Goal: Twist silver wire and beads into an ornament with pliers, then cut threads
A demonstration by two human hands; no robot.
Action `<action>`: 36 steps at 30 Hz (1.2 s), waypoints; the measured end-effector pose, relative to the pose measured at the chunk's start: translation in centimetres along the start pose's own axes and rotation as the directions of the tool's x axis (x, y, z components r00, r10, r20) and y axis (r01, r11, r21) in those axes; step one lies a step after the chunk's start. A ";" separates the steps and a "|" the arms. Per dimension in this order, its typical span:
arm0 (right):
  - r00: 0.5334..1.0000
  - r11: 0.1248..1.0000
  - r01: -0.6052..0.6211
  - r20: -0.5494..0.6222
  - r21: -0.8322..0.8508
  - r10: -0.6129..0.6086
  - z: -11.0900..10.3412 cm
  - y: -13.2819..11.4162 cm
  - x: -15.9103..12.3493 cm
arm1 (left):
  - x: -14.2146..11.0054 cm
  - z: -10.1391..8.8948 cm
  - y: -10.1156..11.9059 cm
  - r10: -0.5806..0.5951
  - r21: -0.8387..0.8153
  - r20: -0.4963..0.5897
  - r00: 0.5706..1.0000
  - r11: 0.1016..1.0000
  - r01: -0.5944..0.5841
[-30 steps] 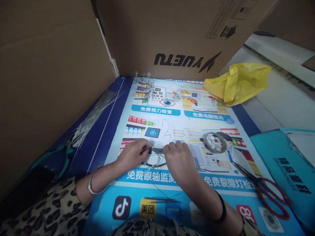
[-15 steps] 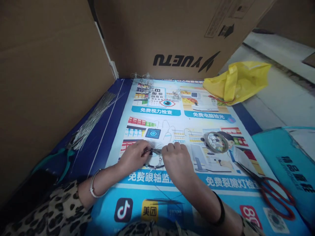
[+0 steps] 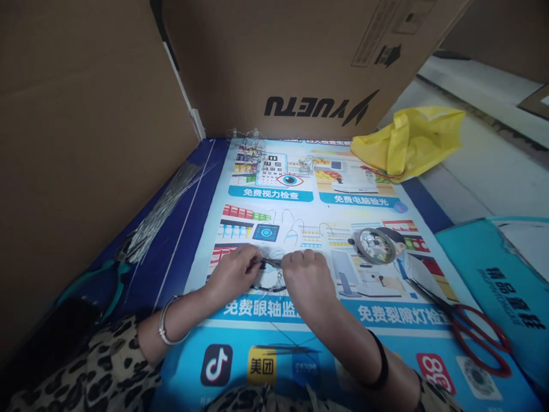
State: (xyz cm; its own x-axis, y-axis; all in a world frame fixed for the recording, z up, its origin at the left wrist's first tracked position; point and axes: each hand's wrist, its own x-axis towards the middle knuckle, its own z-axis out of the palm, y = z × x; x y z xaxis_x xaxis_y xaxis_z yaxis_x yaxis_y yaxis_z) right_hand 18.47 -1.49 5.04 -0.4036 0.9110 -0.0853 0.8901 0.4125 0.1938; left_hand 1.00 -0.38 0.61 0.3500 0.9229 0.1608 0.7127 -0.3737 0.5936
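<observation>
My left hand (image 3: 234, 272) is closed in a pinch on one side of a beaded wire piece (image 3: 279, 279). Clear beads and a dark strand of that piece hang between my two hands, just over the printed sheet. In my closed right hand (image 3: 309, 283) is a pair of pliers; only the grey tapered jaws (image 3: 273, 263) show, pointing left to my left fingertips. My fingers cover the rest of the tool. Thin curved wires (image 3: 289, 220) lie beyond my hands, and several dark straight wires (image 3: 285, 350) lie nearer to me.
On the left are a bundle of silvery wires (image 3: 160, 209) and teal-handled pliers (image 3: 115, 274). To the right lie a roll of tape (image 3: 376, 246), red-handled scissors (image 3: 465, 329), a yellow bag (image 3: 407, 143) and a teal bag (image 3: 493, 269). Cardboard (image 3: 274, 57) stands behind beaded wire pieces (image 3: 253, 143).
Both hands keep nearly the same grip and place. The view has shifted slightly, so things at the right appear a little further left.
</observation>
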 end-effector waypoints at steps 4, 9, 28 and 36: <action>1.000 1.000 0.003 0.008 -0.003 -0.003 0.0 0.0 0.1 | 0.0 0.0 0.0 -0.002 0.000 -0.001 1.000 1.000 0.002; 0.999 1.000 0.005 -0.033 -0.008 -0.005 0.3 0.1 0.1 | 0.0 0.1 0.0 -0.011 -0.013 -0.005 1.000 1.000 0.011; 0.998 1.000 0.023 -0.052 0.003 -0.023 0.2 0.8 0.0 | 0.0 -0.7 0.6 -0.027 -0.120 -0.010 1.000 0.992 0.025; 0.999 0.999 0.033 -0.031 0.026 -0.032 -0.2 0.2 0.3 | 0.0 -0.7 0.8 -0.057 -0.137 -0.020 0.998 0.989 0.054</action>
State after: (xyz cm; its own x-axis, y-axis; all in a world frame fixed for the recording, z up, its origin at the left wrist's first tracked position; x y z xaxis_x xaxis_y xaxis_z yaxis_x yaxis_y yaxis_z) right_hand 18.49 -1.14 5.25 -0.4387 0.8966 -0.0611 0.8814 0.4425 0.1654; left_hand 1.15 -0.59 1.58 0.2964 0.9443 0.1427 0.6403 -0.3073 0.7040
